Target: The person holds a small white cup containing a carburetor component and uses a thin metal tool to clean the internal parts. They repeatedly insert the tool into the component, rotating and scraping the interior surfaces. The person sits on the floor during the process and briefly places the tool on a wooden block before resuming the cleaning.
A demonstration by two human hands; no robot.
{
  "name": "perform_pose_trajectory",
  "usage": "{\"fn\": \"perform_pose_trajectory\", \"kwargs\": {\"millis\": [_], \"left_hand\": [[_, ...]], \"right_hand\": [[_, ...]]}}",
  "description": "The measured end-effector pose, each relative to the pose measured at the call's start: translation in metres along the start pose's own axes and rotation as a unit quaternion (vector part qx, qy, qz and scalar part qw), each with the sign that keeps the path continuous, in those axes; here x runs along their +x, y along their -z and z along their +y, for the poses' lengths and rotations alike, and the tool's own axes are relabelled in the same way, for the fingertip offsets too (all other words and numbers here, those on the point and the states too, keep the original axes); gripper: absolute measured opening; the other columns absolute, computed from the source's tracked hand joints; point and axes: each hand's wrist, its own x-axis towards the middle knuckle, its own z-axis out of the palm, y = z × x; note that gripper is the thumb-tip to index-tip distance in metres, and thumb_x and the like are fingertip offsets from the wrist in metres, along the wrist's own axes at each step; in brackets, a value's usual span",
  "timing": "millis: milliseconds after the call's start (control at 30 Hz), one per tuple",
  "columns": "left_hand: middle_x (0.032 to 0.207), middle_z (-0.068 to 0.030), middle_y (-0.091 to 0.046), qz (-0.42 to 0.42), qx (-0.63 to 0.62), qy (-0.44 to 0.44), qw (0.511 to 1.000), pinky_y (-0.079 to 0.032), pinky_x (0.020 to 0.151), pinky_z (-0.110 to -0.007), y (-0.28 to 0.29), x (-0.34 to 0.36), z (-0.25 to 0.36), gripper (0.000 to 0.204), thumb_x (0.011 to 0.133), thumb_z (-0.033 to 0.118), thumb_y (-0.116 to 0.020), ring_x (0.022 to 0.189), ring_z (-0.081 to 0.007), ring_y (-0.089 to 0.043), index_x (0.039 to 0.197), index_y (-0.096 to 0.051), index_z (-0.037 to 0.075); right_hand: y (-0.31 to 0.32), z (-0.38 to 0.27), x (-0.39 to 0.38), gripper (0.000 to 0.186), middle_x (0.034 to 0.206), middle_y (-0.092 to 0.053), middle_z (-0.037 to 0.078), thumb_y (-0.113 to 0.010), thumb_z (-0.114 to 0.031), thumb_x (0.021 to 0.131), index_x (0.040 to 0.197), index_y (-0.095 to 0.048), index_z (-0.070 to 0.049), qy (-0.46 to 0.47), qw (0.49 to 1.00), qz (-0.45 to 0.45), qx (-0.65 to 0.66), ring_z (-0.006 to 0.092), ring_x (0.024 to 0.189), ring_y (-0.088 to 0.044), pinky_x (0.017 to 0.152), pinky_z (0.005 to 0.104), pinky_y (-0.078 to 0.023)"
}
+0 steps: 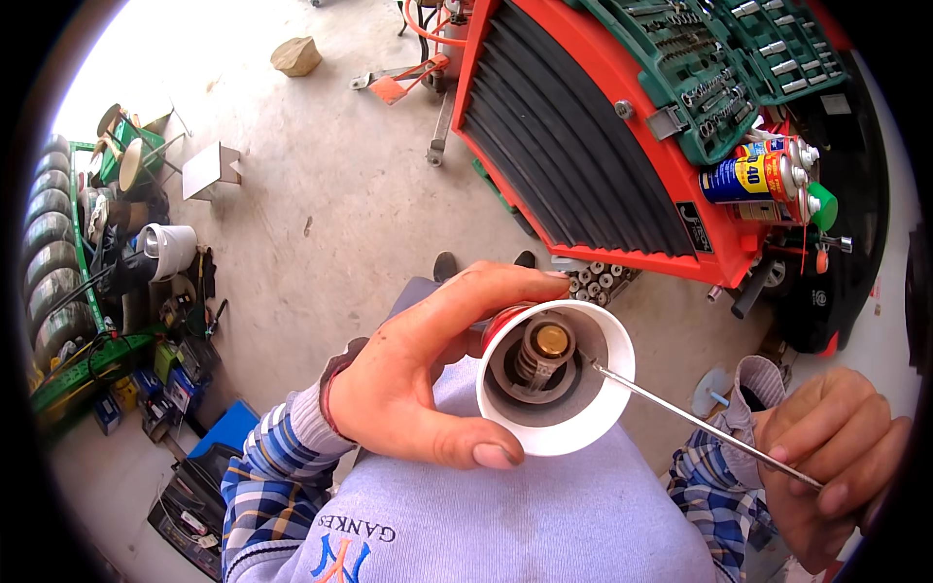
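My left hand (403, 379) is wrapped round a white-lined paper cup (610, 403) with a red outside, tilted so its mouth shows. Inside stands a car thermostat (550, 342) with a brass-coloured top, a coil spring and a metal frame on a dark round base. Between the fingers of my right hand (836, 447) is a thin metal rod (705, 423). Its far tip reaches over the cup's right rim, close beside the thermostat's frame; whether they touch I cannot tell. The rod's handle end is hidden in my hand.
Ahead to the right is a red cart (714, 253) with a black ribbed top. It carries an open green socket set (690, 87) and spray cans (753, 180). Metal cylinders (595, 282) lie beyond the cup. Tyres (53, 243) and a white bucket (173, 248) stand at left.
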Motion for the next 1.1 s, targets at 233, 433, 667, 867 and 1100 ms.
{"fn": "perform_pose_trajectory", "kwargs": {"millis": [233, 433, 667, 867, 1100], "left_hand": [[0.139, -0.0225, -0.05, -0.022, 0.036, -0.022, 0.999, -0.04, 0.108, -0.041, 0.003, 0.0, -0.003, 0.112, 0.063, 0.053, -0.089, 0.128, -0.0297, -0.051, 0.143, -0.039, -0.007], [0.139, -0.0226, -0.049, -0.031, 0.046, -0.023, 0.998, -0.04, 0.108, -0.041, 0.005, -0.001, -0.004, 0.111, 0.063, 0.052, -0.09, 0.128, -0.0299, -0.05, 0.143, -0.04, -0.006], [0.14, -0.0229, -0.049, -0.024, 0.04, -0.03, 0.998, -0.04, 0.108, -0.041, 0.004, -0.003, -0.004, 0.111, 0.063, 0.051, -0.09, 0.129, -0.0302, -0.05, 0.143, -0.04, -0.007], [0.14, -0.0234, -0.048, -0.019, 0.034, -0.016, 0.999, -0.039, 0.108, -0.042, 0.002, -0.003, -0.004, 0.11, 0.063, 0.052, -0.089, 0.129, -0.0311, -0.05, 0.142, -0.04, -0.008], [0.14, -0.0233, -0.048, -0.013, 0.043, -0.012, 0.999, -0.037, 0.109, -0.042, 0.0, -0.004, 0.0, 0.111, 0.062, 0.053, -0.089, 0.131, -0.0312, -0.047, 0.141, -0.042, -0.008]], "right_hand": [[0.002, -0.002, -0.007, 0.022, 0.079, -0.053, -0.001, -0.077, -0.015, 0.075, 0.091, -0.063, -0.01, 0.003, 1.0, 0.018, 0.0, 0.0073, 0.056, -0.049, 0.049, 0.0219, -0.053], [0.003, -0.005, -0.009, 0.022, 0.08, -0.053, 0.0, -0.077, -0.015, 0.076, 0.091, -0.062, -0.01, -0.007, 1.0, 0.009, -0.009, 0.0079, 0.057, -0.049, 0.05, 0.0233, -0.054], [0.0, -0.002, -0.01, 0.021, 0.081, -0.053, 0.0, -0.076, -0.013, 0.076, 0.092, -0.062, -0.012, -0.012, 1.0, 0.013, 0.014, 0.0089, 0.058, -0.049, 0.052, 0.0237, -0.055], [0.003, 0.0, -0.014, 0.021, 0.08, -0.054, 0.0, -0.076, -0.012, 0.076, 0.091, -0.062, -0.012, 0.002, 1.0, 0.015, 0.022, 0.0091, 0.057, -0.049, 0.051, 0.0237, -0.055], [0.002, 0.0, -0.015, 0.02, 0.079, -0.055, 0.001, -0.076, -0.011, 0.074, 0.088, -0.062, -0.011, 0.006, 0.999, 0.018, 0.034, 0.0091, 0.055, -0.05, 0.049, 0.0238, -0.055]]}}
